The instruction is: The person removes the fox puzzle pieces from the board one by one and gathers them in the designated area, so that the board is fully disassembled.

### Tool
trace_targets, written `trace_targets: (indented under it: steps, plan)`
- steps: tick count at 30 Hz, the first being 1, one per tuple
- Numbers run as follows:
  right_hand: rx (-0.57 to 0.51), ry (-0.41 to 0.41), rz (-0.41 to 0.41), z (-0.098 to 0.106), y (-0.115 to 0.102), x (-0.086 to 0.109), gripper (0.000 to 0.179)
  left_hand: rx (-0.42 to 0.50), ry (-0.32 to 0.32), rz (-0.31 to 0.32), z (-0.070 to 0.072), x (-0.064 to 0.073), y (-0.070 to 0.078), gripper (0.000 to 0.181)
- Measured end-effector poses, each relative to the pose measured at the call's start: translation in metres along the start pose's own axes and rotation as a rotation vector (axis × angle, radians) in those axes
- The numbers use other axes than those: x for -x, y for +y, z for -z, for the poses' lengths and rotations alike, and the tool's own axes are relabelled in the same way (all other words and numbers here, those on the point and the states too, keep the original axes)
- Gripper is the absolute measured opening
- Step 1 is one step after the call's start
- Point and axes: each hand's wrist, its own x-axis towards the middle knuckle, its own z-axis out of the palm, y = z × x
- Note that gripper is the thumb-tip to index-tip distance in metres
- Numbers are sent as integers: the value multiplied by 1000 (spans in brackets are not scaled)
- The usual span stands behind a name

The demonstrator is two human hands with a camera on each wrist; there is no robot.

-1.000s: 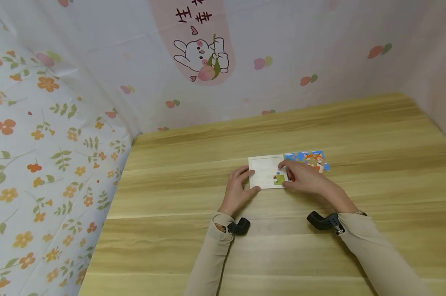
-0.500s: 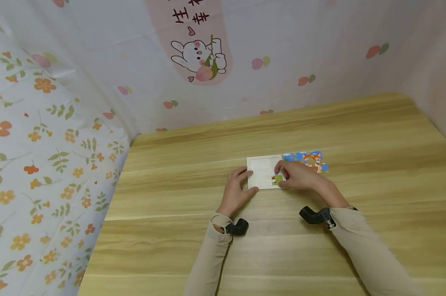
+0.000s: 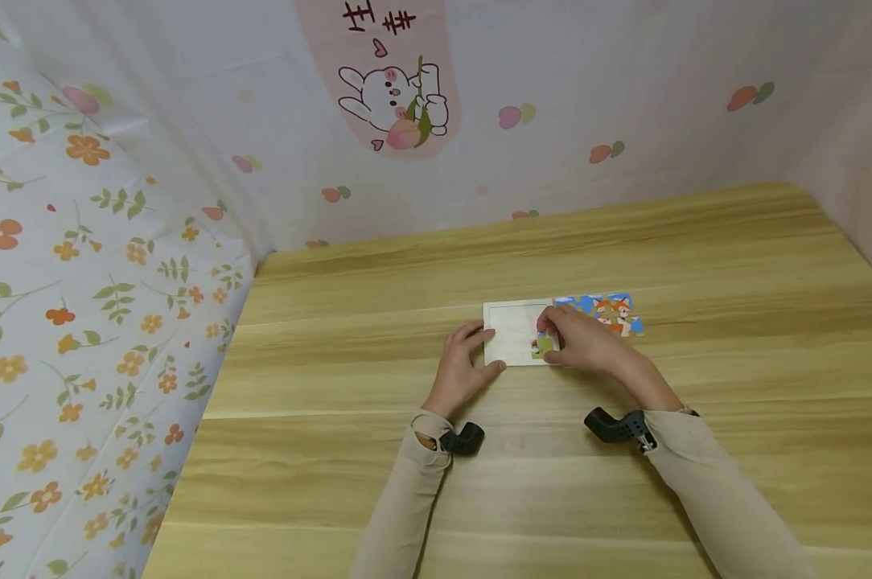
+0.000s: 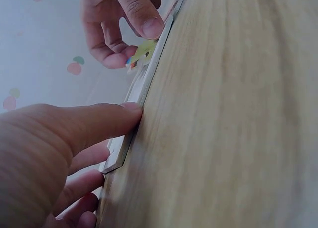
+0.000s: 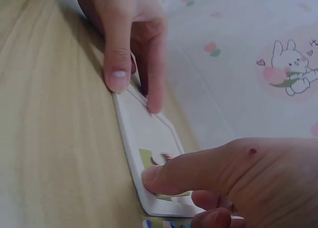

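A shallow white puzzle tray (image 3: 507, 339) lies on the wooden table. My left hand (image 3: 459, 371) holds its left end, the thumb on the near edge and the fingers at the left side. Over the tray's near right corner, my right hand (image 3: 590, 342) pinches a green puzzle piece (image 3: 541, 347) between thumb and fingers. From the left wrist, that piece (image 4: 143, 53) looks tilted over the tray. The right wrist view shows the thumb pressing near the tray rim, covering part of the piece. Whether it is fully seated I cannot tell.
Just right of the tray lies a colourful fox puzzle picture (image 3: 613, 310), partly hidden by the right hand. The wooden table (image 3: 335, 354) stretches around both arms. A white patterned cloth (image 3: 262, 96) hangs behind it, and a floral cloth (image 3: 103, 322) on the left.
My right hand has shifted slightly left with the green puzzle piece, moving further in over the tray's corner. The left hand keeps its hold on the tray.
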Motion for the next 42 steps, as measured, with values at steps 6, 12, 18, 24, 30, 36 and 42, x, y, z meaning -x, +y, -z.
trace_targets:
  steps: [6,12,18,24,30,36,42]
  plan:
    - [26,40,26,-3,-1,3,29,14,9,0,-3,0,-2,51]
    - [41,20,30,0,-2,3,29,12,24,13,-6,-1,-3,50]
    - [29,-6,5,4,-2,1,32,7,29,17,-5,-3,-2,49]
    - [22,19,10,3,-2,0,34,6,32,5,-5,-4,-2,47]
    - [13,41,6,1,-1,4,34,1,10,29,-5,-2,0,47]
    - [-18,68,22,8,3,10,35,-3,7,32,-5,-1,1,47]
    - [-16,93,17,18,13,19,34,5,4,31,-3,0,-1,47]
